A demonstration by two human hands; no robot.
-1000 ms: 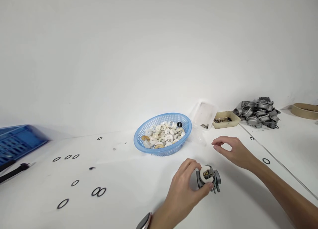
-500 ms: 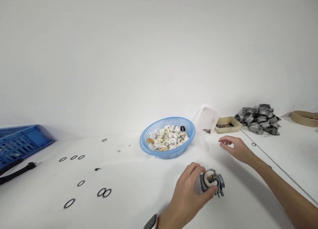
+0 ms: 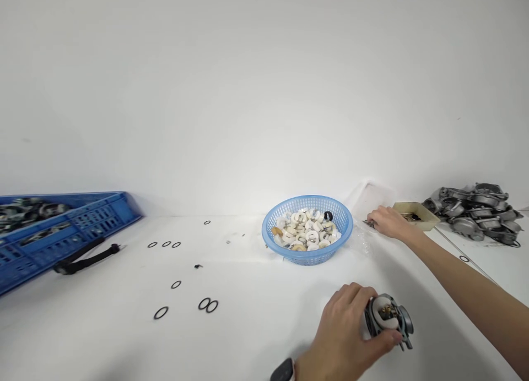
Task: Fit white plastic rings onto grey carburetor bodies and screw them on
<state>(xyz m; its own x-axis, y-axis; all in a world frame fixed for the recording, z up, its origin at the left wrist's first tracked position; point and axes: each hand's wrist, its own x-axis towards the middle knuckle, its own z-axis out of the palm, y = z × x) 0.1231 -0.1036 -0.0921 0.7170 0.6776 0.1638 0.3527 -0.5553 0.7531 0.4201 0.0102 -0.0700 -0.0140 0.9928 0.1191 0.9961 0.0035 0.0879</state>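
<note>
My left hand is closed around a grey metal carburetor, thumb in front and fingers behind, low over the white table. The carburetor's open side faces up, showing a white C-shaped float and brass parts inside. Farther back, my right hand reaches down to the white plastic tray leaning by the wall. Its fingers are bent together at small thin metal pieces at the tray's lower edge. Whatever lies between the fingertips is too small to make out.
A blue basket holds many white floats. Right of it stand a beige tray of small parts and a pile of grey carburetor pieces. Black rubber rings lie at left, near a blue crate and black strap.
My right hand has moved from above the table to the white tray, its fingers closing down there. The left hand keeps its hold on the carburetor. The whole view has swung left.
</note>
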